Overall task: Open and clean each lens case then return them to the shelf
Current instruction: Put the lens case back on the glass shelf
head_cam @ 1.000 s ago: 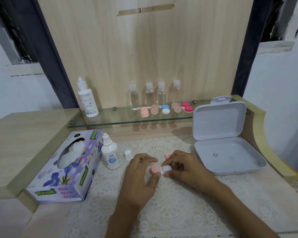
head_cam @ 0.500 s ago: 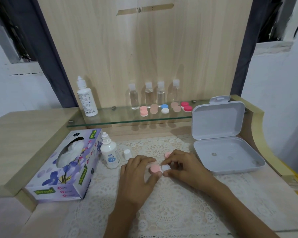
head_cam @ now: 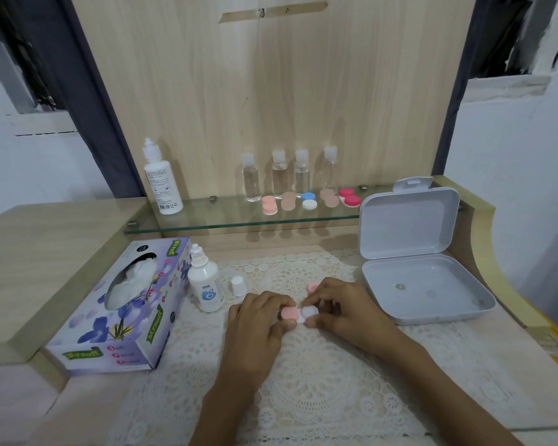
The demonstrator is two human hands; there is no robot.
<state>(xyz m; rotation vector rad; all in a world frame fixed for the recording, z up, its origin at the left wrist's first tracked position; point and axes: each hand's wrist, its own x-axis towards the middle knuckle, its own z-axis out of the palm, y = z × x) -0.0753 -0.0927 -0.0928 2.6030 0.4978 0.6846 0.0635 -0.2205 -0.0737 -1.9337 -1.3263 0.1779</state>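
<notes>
Two hands meet over one small white plastic lens case [head_cam: 298, 312], which sits low over the white lace mat [head_cam: 303, 397]. Whether it touches the cloth cannot be told. It is well short of the glass shelf [head_cam: 207, 220], where five other round-capped cases [head_cam: 309, 200] wait in a row.

The left hand [head_cam: 255, 320] has its fingers curled round the end with the round pink cap [head_cam: 289, 312]. The right hand [head_cam: 342, 309] pinches the white end between thumb and fingertips. A loose round pink piece [head_cam: 312, 287] lies on the mat just behind the right hand (probably the other cap, though it is too small to be sure).

The step in hand looks like opening the case. To do it well, one hand should hold the body steady while the other turns only the cap, with the case kept level so that any leftover fluid stays in the wells. The freed cap is best set beside the loose piece, where it will not roll away. The floral cardboard tissue box [head_cam: 126, 304] and the small white dropper bottle [head_cam: 206, 284] stand to the left, close enough for the cleaning that follows.
</notes>
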